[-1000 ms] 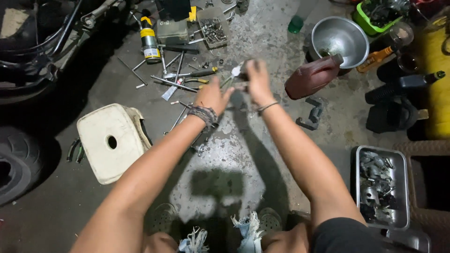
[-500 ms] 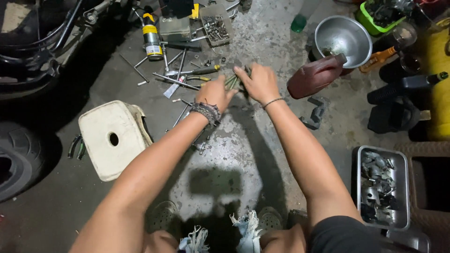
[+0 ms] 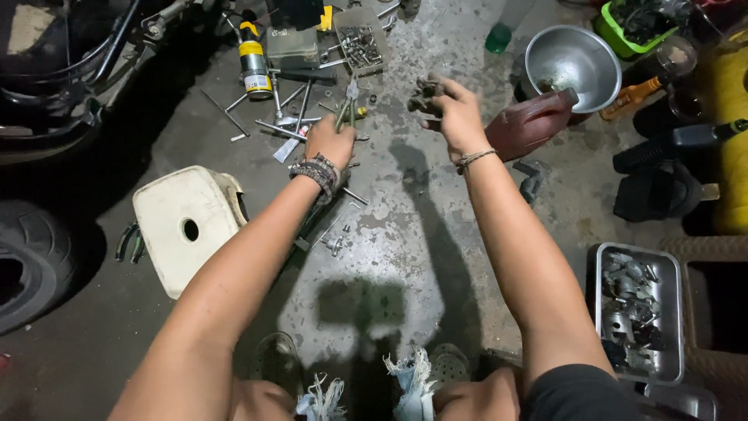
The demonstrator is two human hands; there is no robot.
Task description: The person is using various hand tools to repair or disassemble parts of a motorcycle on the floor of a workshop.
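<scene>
left hand [image 3: 329, 143] grips slim metal pliers [image 3: 347, 109]; right hand [image 3: 452, 113] pinches a small dark greasy part [image 3: 423, 92].

Two hands, one metal bowl [image 3: 573, 58], one spray can [image 3: 252, 58], one white stool [image 3: 185, 224], one parts tray [image 3: 598, 312].

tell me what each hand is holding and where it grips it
Left hand holds pliers by the handles; right hand pinches a small dark metal part in its fingertips.

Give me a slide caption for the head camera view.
Left hand holds pliers, right hand a small dark part, above a tool-strewn floor.
</scene>
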